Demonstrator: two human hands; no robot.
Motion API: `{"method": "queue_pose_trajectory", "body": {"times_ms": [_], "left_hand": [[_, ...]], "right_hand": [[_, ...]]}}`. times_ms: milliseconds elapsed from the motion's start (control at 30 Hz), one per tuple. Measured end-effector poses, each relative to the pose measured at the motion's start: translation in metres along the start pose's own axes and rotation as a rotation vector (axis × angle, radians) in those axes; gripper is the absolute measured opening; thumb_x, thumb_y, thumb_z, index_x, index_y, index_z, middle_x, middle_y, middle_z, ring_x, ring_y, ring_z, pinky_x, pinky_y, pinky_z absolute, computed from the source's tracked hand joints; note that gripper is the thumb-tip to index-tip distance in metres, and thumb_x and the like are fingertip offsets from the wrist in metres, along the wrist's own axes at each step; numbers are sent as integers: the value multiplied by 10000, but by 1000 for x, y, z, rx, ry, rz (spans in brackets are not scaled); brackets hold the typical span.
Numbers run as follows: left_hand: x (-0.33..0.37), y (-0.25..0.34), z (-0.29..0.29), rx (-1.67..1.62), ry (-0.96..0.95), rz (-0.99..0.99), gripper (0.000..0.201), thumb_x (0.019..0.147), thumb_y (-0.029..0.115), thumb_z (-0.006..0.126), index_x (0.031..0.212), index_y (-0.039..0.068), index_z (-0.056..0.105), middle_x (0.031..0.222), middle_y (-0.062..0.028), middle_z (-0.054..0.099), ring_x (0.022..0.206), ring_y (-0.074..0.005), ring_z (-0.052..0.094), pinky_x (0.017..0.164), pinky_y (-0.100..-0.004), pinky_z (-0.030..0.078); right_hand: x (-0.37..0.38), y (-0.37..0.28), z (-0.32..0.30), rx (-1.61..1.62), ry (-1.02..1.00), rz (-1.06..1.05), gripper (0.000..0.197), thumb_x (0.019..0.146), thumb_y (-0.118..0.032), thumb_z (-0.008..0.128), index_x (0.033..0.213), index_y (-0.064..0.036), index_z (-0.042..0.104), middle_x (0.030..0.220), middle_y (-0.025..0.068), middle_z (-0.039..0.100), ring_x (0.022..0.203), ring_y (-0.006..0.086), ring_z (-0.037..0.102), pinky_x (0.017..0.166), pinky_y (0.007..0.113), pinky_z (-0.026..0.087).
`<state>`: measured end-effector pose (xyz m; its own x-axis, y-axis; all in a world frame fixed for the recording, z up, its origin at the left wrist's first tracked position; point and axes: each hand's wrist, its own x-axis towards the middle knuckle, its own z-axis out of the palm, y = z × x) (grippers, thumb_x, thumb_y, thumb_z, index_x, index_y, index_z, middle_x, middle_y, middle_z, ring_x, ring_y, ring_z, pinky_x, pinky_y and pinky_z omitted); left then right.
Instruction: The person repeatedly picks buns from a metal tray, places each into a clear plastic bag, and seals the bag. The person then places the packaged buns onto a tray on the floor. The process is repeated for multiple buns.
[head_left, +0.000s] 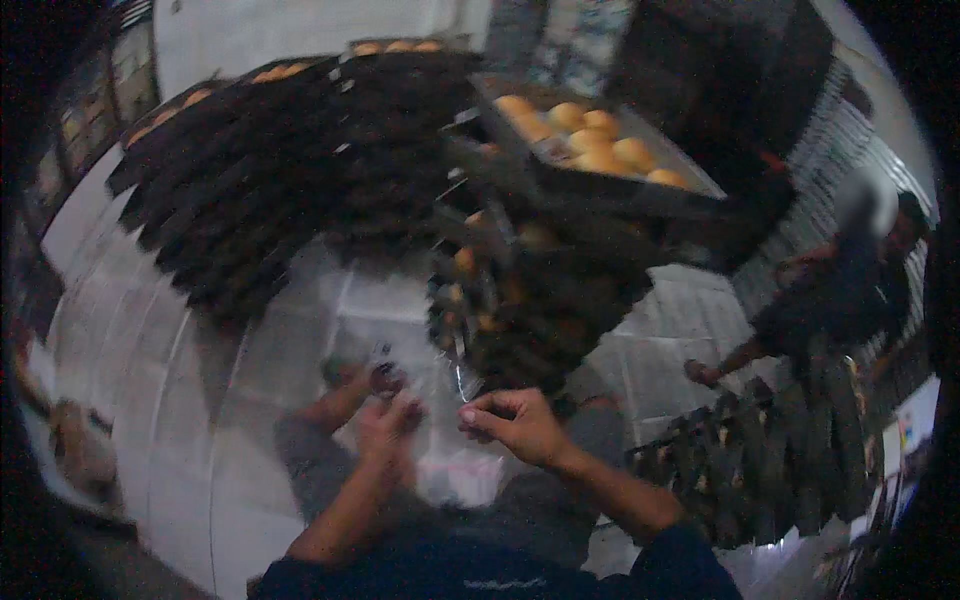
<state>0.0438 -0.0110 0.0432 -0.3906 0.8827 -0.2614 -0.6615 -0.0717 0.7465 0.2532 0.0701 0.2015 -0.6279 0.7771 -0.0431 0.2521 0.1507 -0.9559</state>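
My left hand (392, 418) is in front of my lap, its fingers closed and blurred; what they hold is hard to make out. Just beyond its fingertips shows a small dark roundish thing (386, 379). To the right, apart from it, my right hand (515, 425) has thumb and forefinger pinched together at the lower end of a thin, shiny, see-through strip (463, 382), perhaps plastic film. Between my legs, below the hands, lies a whitish, glossy sheet (460, 476) with a pinkish line.
A dark tray of round golden buns (600, 140) tops a tall stack of trays (545, 320) ahead. More dark tray stacks (250, 180) curve along the far left. At right, a person (845, 280) stands by another row of dark trays (770, 460). The floor (150, 330) is pale tile.
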Motion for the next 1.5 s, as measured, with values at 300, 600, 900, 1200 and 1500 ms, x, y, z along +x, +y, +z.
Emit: {"method": "queue_pose_trajectory", "body": {"times_ms": [300,600,900,1200,1500], "left_hand": [[65,-19,-149,107,231,-141,218,821,73,827,933,57,640,907,-35,631,839,-182,645,704,-350,559],[84,-59,-160,598,-53,-211,209,787,19,863,936,-18,722,823,-75,704,714,-186,658,642,-325,531],[84,-27,-128,1026,39,104,258,896,200,775,1044,-9,744,822,-90,708,703,-180,638,639,-366,514],[-20,6,-48,115,97,-259,197,1022,320,680,1092,138,653,844,20,603,730,-104,572,648,-285,486],[-27,25,42,-111,-55,-383,194,991,296,732,1024,123,651,891,46,668,755,-105,628,688,-236,537]], "right_hand": [[214,-176,-277,-925,416,-257,596,1022,-560,549,928,-7,750,961,185,733,896,263,714,765,443,525],[258,-147,-317,-656,77,264,638,869,-586,778,1167,-26,715,1009,72,726,872,183,668,774,364,548],[110,-180,-271,54,274,-599,558,873,-386,813,1252,-10,648,1098,74,726,944,190,729,800,331,617],[-114,107,43,1126,-161,537,564,942,-297,720,1396,-9,550,1268,103,660,1184,244,651,1009,427,552],[-139,122,32,1064,191,442,576,922,-228,724,1409,-2,517,1284,101,644,1189,249,647,1051,419,524]]}}
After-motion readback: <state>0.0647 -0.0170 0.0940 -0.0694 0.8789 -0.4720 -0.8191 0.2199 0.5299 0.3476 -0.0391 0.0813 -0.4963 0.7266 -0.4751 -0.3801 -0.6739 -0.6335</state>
